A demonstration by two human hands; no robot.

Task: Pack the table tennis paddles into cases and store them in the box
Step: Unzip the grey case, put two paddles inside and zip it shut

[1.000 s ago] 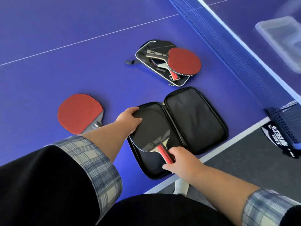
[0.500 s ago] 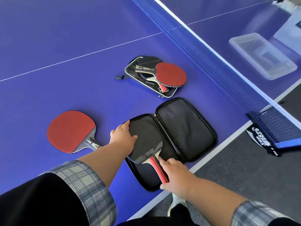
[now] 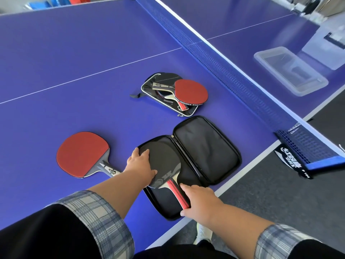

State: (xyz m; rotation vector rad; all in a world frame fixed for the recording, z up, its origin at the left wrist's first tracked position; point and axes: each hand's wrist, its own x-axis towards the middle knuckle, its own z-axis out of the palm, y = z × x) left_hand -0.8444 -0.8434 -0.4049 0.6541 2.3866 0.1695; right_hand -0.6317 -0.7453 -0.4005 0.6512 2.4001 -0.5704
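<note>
L hand (image 3: 141,164): I see it flat on the black paddle (image 3: 165,163), fingers spread over the blade's left edge, pressing, not gripping.
R hand (image 3: 200,200): fingers curled on the paddle's red handle, thumb under; pinching it at the butt end.
Black paddle: lying in left half of open case (image 3: 206,148), near table (image 3: 74,58) edge.
Red paddle (image 3: 83,154): loose on table, left of L hand, apart from case.
2nd case (image 3: 168,96): farther back, open, w/ paddles stacked on it, red face up.
Box (image 3: 291,71): clear plastic, beyond the net (image 3: 214,62), well apart.
</note>
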